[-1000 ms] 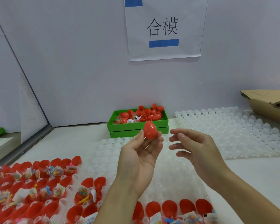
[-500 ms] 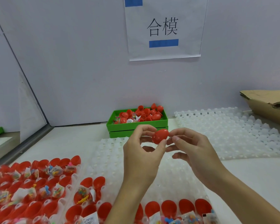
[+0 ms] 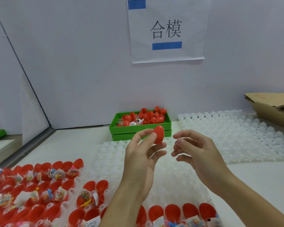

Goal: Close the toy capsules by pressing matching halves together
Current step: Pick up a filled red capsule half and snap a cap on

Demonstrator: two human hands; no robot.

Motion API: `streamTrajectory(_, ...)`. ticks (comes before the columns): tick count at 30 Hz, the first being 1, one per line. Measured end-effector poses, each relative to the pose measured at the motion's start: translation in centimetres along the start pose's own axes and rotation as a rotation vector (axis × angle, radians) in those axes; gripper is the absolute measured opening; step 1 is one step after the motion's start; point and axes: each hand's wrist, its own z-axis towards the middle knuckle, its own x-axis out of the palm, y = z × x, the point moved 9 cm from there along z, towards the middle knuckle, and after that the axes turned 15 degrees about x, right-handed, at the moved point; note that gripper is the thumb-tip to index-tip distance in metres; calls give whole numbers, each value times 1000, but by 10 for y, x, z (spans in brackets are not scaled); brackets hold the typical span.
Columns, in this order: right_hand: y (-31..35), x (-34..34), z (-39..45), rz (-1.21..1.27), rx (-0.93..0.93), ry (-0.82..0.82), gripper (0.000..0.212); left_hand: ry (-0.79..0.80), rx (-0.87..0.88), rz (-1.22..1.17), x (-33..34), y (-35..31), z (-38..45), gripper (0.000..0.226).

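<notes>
- Left hand (image 3: 140,154): we pinch a closed red capsule (image 3: 158,134) at the fingertips, raised above the white tray (image 3: 115,154).
- Right hand (image 3: 193,149): empty, fingers loosely curled, just beside the capsule.
- Step, as we judge: capsule joined; next, drop it in the green bin (image 3: 121,131) behind.

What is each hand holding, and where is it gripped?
The left hand pinches a closed red capsule by its lower sides, fingertips and thumb. The right hand holds nothing.
</notes>
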Motion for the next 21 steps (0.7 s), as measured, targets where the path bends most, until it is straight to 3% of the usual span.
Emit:
streamTrajectory(4, -1, 10, -2, 70, 40, 88, 9, 75, 215, 491, -4, -11, 1, 24)
streamTrajectory(8, -3, 16, -3, 32, 31, 94, 10, 153, 376, 725, 5, -19, -2, 33)
streamTrajectory(12, -2, 8, -2, 48, 9, 38, 14, 256, 426, 739, 17, -20, -5, 28)
streamTrajectory(15, -5, 4, 1, 107, 48, 26, 17, 244, 409, 718, 18, -20, -5, 32)
streamTrajectory(21, -7, 17, -1, 140, 108, 160, 28, 251, 436, 759, 19, -22, -7, 29)
